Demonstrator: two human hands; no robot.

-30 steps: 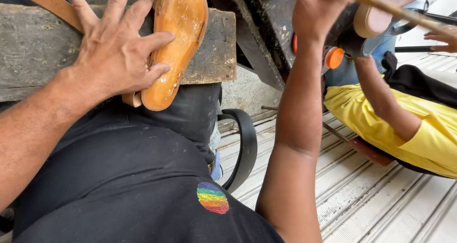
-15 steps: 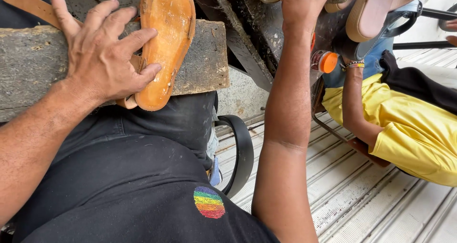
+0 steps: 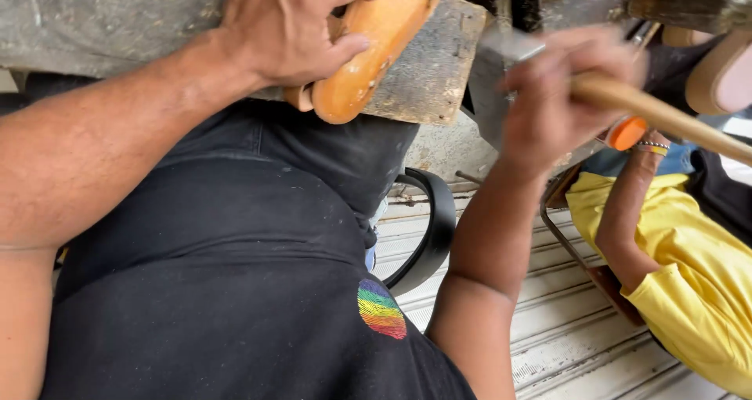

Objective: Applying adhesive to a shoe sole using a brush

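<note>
My left hand (image 3: 290, 24) presses down on a tan leather shoe sole (image 3: 376, 43) that lies on a worn grey wooden block (image 3: 427, 75) across my lap. My right hand (image 3: 560, 94) is blurred with motion and grips the wooden handle of a hammer (image 3: 666, 118). The grey metal hammer head (image 3: 501, 63) hangs beside the block's right end, close to the sole. My thumb sits on the sole's near edge.
Another person in a yellow top (image 3: 689, 259) sits at the right, forearm (image 3: 627, 212) raised with a beaded bracelet. A black curved strap (image 3: 431, 228) lies by my knee on a ribbed white metal floor (image 3: 564, 345). An orange round object (image 3: 627, 132) shows behind my right hand.
My right hand has come down from the top of the view with the hammer toward the block. The view has shifted closer; my left hand still holds the sole.
</note>
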